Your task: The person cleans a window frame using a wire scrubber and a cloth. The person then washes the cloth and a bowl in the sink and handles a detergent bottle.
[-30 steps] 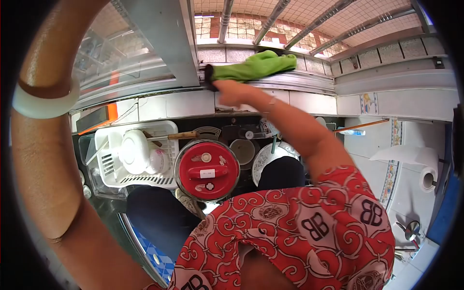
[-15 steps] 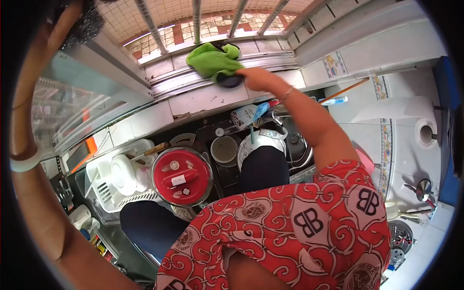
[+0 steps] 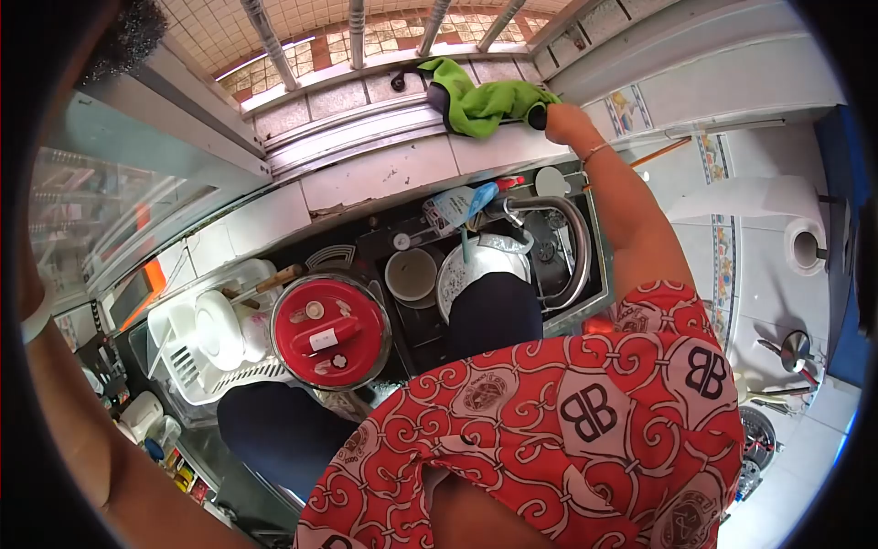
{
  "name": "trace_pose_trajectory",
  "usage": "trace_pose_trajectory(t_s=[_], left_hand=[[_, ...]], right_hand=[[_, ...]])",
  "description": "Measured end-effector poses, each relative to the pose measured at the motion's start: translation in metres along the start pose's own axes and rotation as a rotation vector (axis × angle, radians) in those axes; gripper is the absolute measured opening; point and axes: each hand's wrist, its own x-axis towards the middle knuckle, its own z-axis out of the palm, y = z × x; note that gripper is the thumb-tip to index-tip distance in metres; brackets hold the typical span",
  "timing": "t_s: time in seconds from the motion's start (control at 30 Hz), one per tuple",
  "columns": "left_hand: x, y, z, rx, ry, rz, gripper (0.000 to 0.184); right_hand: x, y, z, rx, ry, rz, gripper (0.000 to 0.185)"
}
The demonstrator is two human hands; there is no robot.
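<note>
In the head view, my right hand (image 3: 564,125) is closed on one end of a green cloth (image 3: 498,102) with dark patches. The cloth lies bunched along the metal window track (image 3: 357,137) and the tiled sill. My right arm reaches over the sink toward the window. My left forearm (image 3: 69,393), with a pale wristband (image 3: 37,316), rises along the left edge beside the window frame. The left hand is lost in the dark rim at the upper left, so its fingers cannot be made out.
Below the sill are a red-lidded pot (image 3: 331,331), a white dish rack (image 3: 187,384), a bowl (image 3: 412,276), a metal pot (image 3: 466,265) and a curved faucet (image 3: 581,247). Window bars (image 3: 357,37) stand beyond the track. A paper roll (image 3: 805,249) hangs at the right.
My right hand has moved right along the sill, drawing the green cloth with it. A small dark item on the sill is now uncovered. My left arm has shifted farther toward the left edge.
</note>
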Motion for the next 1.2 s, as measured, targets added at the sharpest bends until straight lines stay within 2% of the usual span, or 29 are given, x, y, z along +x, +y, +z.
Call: trace_pose_trajectory(t_s=[0.13, 0.2, 0.27, 0.3, 0.37, 0.43, 0.5, 0.57, 0.63, 0.73, 0.87, 0.97, 1.03, 1.13, 1.2], left_hand=[[-0.001, -0.002, -0.002, -0.004, 0.008, -0.002, 0.044], [0.001, -0.002, -0.002, -0.006, 0.003, 0.000, 0.043], [-0.001, -0.002, -0.002, -0.004, 0.003, -0.005, 0.043], [-0.003, -0.002, -0.003, -0.008, -0.001, -0.010, 0.042], [-0.010, -0.004, -0.005, 0.002, -0.020, -0.015, 0.042], [-0.013, -0.007, -0.004, 0.009, -0.027, -0.013, 0.041], [-0.016, -0.008, -0.007, 0.015, -0.036, -0.006, 0.041], [-0.018, -0.011, -0.008, 0.027, -0.040, -0.001, 0.040], [-0.017, -0.007, -0.008, 0.026, -0.051, 0.001, 0.040], [-0.010, -0.004, -0.006, 0.034, -0.057, 0.023, 0.039], [-0.009, -0.006, -0.010, 0.046, -0.056, 0.027, 0.038], [-0.009, -0.008, -0.007, 0.035, -0.065, 0.024, 0.037], [-0.011, -0.010, -0.009, 0.040, -0.074, 0.029, 0.037], [-0.010, -0.013, -0.013, 0.032, -0.081, 0.052, 0.037], [-0.006, -0.013, -0.016, 0.045, -0.048, 0.120, 0.036]], right_hand=[[0.003, -0.018, -0.007, 0.167, 0.048, -0.065, 0.020], [0.004, -0.043, -0.012, 0.246, -0.042, -0.121, 0.021], [-0.006, -0.077, -0.010, 0.373, -0.025, -0.254, 0.024], [-0.010, -0.092, -0.008, 0.473, -0.087, -0.328, 0.031], [-0.026, -0.118, -0.004, 0.522, 0.013, -0.348, 0.034], [-0.027, -0.100, -0.001, 0.539, 0.144, -0.402, 0.029], [-0.011, -0.066, 0.000, 0.333, 0.093, -0.218, 0.038], [-0.003, -0.020, -0.001, 0.154, 0.055, -0.099, 0.034], [-0.005, 0.004, 0.001, 0.085, 0.155, -0.004, 0.027], [0.007, -0.006, 0.001, 0.155, 0.108, 0.083, 0.022], [0.000, -0.027, -0.009, 0.247, 0.071, -0.077, 0.020], [-0.006, -0.080, -0.005, 0.292, -0.006, -0.199, 0.025], [-0.019, -0.108, 0.002, 0.389, 0.052, -0.277, 0.027], [-0.033, -0.112, 0.006, 0.590, 0.189, -0.326, 0.027], [-0.020, -0.090, 0.002, 0.441, 0.157, -0.166, 0.025]])
